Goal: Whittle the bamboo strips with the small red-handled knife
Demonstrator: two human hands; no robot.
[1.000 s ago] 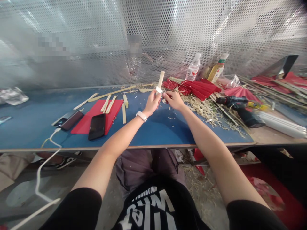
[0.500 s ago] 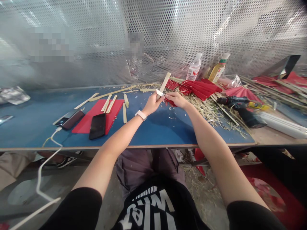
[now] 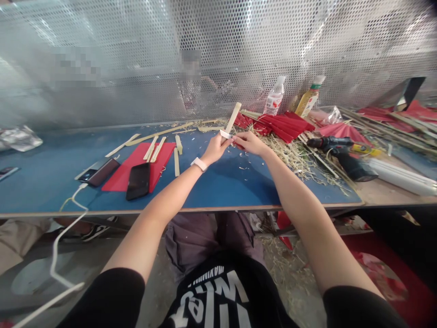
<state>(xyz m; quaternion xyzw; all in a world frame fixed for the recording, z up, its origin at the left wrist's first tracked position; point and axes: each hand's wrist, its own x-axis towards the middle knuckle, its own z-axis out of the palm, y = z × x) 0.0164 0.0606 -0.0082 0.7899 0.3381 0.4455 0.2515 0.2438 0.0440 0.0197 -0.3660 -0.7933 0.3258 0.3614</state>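
My left hand [image 3: 215, 149] is closed around the lower part of a pale bamboo strip [image 3: 233, 117], whose upper end points up and away from me. Across the strip, just at my left fingers, lies a bright, flat, slant-tipped blade of what looks like a knife [image 3: 226, 135]. Its other end runs into my closed right hand [image 3: 251, 142], where the handle is mostly hidden by the fingers. Both hands nearly touch above the blue tabletop [image 3: 218, 191]. Folded red fabric or paper [image 3: 282, 126] and a heap of thin bamboo shavings [image 3: 293, 157] lie just right of my hands.
Left on the table are a red sheet [image 3: 119, 175] bearing bamboo strips [image 3: 159, 149] and a black phone [image 3: 138, 181], plus a power bank [image 3: 104, 172] with a white cable. Two bottles [image 3: 274, 98] stand against the perforated metal panel [image 3: 136, 68]. A drill [image 3: 344, 152] lies right.
The blade has shifted slightly left and lies flatter across the bamboo strip. Both hands keep their grips; the view has moved a little.
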